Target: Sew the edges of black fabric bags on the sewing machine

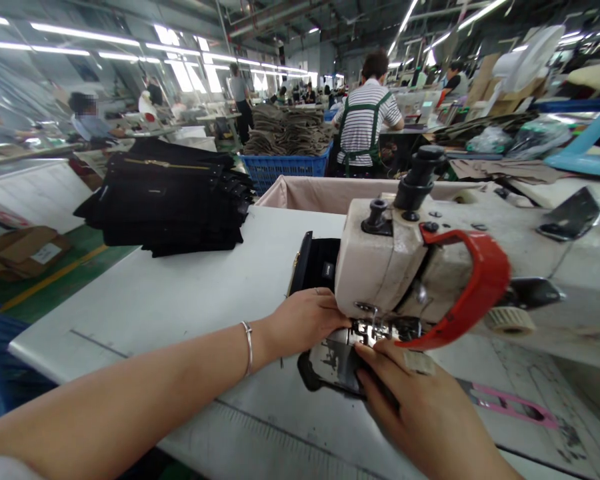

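A cream sewing machine head [385,267] with a red guard [475,287] stands on the white table [180,293]. A black bag piece [316,263] lies under the machine, at the needle and presser foot [373,327]. My left hand [305,320], with a ring and a bracelet on the wrist, rests on the black piece left of the needle, fingers curled onto it. My right hand [420,393] presses on the near part of the black piece [330,363] just below the needle, fingertips flat and together.
A stack of black bags [167,200] sits at the far left of the table. A fabric-lined bin [325,190] stands behind the machine, a blue basket of tan pieces [285,143] beyond. Pink scissors [515,403] lie at right. A person in a striped shirt [367,120] works farther off.
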Demonstrator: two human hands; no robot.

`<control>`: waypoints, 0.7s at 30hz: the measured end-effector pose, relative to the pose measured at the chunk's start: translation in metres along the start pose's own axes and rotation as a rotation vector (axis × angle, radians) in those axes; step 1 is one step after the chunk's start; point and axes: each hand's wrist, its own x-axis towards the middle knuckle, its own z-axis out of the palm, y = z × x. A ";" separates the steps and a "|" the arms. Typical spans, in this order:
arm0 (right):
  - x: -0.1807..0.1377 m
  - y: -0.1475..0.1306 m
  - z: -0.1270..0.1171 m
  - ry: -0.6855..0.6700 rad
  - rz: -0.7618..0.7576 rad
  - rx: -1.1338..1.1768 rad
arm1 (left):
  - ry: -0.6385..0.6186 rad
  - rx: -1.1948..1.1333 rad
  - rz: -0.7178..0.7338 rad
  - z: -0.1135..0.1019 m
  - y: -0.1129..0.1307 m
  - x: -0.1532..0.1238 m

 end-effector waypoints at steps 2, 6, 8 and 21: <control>-0.001 0.001 0.001 -0.001 0.011 0.014 | -0.013 -0.013 -0.022 0.000 0.000 0.000; -0.003 0.002 0.002 -0.010 0.020 0.012 | -0.042 -0.039 -0.085 0.001 -0.002 -0.002; -0.003 0.002 0.002 -0.022 0.023 0.014 | -0.048 -0.061 -0.119 0.001 -0.002 -0.003; -0.004 0.004 -0.008 0.014 -0.074 0.126 | -0.345 -0.170 -0.361 -0.032 0.049 0.002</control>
